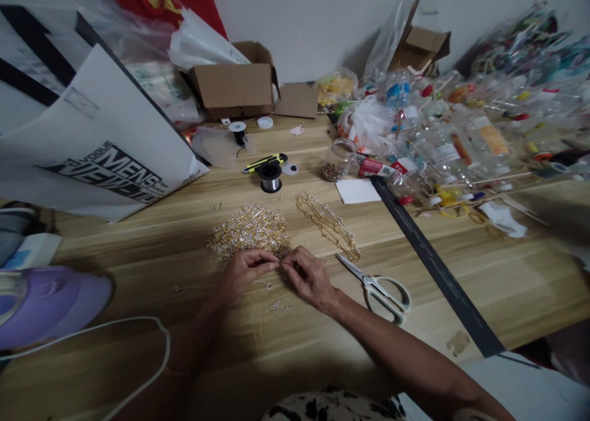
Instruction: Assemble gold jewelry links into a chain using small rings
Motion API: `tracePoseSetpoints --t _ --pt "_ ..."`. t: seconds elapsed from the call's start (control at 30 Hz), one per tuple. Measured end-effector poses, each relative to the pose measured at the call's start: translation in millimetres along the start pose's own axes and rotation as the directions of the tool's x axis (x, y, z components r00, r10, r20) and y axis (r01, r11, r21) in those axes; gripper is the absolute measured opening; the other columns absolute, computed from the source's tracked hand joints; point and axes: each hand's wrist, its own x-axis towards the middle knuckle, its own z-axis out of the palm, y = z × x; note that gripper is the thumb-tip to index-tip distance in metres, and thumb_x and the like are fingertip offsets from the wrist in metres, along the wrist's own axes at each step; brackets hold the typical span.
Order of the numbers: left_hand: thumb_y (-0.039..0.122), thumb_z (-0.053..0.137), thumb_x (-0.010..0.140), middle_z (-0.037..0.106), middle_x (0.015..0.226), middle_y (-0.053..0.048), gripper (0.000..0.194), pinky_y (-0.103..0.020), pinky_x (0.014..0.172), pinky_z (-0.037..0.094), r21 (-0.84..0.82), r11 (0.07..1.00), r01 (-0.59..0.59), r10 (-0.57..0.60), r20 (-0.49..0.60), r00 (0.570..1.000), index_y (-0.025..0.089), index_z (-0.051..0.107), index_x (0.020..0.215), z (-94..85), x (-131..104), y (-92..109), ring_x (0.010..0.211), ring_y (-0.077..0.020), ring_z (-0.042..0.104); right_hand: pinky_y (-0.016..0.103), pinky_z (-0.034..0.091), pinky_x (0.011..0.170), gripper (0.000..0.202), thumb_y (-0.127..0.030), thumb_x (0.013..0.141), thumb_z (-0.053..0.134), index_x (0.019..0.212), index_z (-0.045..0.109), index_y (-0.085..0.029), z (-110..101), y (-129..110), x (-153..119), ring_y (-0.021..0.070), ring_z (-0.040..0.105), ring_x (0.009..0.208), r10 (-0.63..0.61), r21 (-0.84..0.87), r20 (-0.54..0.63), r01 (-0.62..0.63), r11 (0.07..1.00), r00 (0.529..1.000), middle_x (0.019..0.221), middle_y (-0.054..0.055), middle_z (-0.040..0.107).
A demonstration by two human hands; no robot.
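Two hands met over one surface (198,329): the left hand (239,273) and the right hand (314,281), each with its fingertips drawn together in a pinch, the two grips nearly touching just below one pile of gold and silver pieces (251,227). Whatever they pinched was too small to make out. One short chain with a ring (268,284) lay just under the fingers, and one little cluster of chain bits (280,309) nearer the person. To the right lay one bundle of long chains (328,224) (its strands overlapped too much to count) and one pair of scissors (387,295), blade tips near the bundle's lower end. Beyond the pile stood two spools (270,179), one yellow-and-black cutter (263,162) and one jar of beads (334,166). The purple object (55,304) was cut off at left, and the heaped plastic bottles (461,138) hid one another. Wood showed between the scissors and one black strip (437,267), which slanted down to the surface's near right edge; more showed left of the pile, toward a white cord (166,341).
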Motion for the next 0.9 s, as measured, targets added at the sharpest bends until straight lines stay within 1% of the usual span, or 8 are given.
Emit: tracePoseSetpoints --t 0.3,0.57,0.73,0.9 --pt "0.028 0.071 0.068 0.073 0.073 -0.004 0.015 -0.024 0.065 0.050 0.016 1.000 -0.013 0.013 -0.001 1.000 0.014 0.071 0.074 0.3 -0.4 -2.0 0.068 -0.0157 0.065 0.027 0.046 0.064 0.009 -0.019 0.091 0.049 0.086 0.056 -0.019 -0.4 -0.2 -0.2 0.0157 0.056 0.072 0.008 -0.010 0.004 -0.008 1.000 1.000 0.079 0.005 0.059" --pt "0.028 0.071 0.068 0.073 0.075 -0.005 0.014 -0.024 0.066 0.051 0.024 0.999 -0.023 0.023 0.002 1.000 0.015 0.072 0.074 0.6 -1.0 0.4 0.069 -0.0165 0.065 0.027 0.045 0.063 0.009 -0.021 0.091 0.049 0.087 0.057 -0.019 -0.1 0.9 -0.7 0.0159 0.056 0.071 0.023 -0.023 0.010 -0.023 0.999 1.000 0.078 0.005 0.059" --pt "0.027 0.070 0.068 0.073 0.074 -0.004 0.014 -0.023 0.066 0.050 0.026 0.999 -0.033 0.032 0.011 0.999 0.015 0.072 0.075 0.4 -0.4 -2.0 0.069 -0.0158 0.065 0.028 0.045 0.063 0.009 -0.020 0.092 0.049 0.086 0.056 -0.020 -0.1 1.1 -0.5 0.0162 0.056 0.071 0.002 -0.028 0.009 -0.002 1.000 1.000 0.077 0.005 0.059" --pt "0.027 0.071 0.068 0.073 0.074 -0.004 0.014 -0.023 0.065 0.049 0.013 1.000 -0.014 0.013 0.028 1.000 0.015 0.072 0.076 0.5 -0.3 -2.3 0.068 -0.0152 0.064 0.027 0.045 0.063 0.009 -0.020 0.092 0.049 0.086 0.056 -0.019 -0.1 0.5 -0.3 0.0158 0.056 0.071 0.006 -0.029 0.007 -0.006 1.000 1.000 0.077 0.005 0.059"
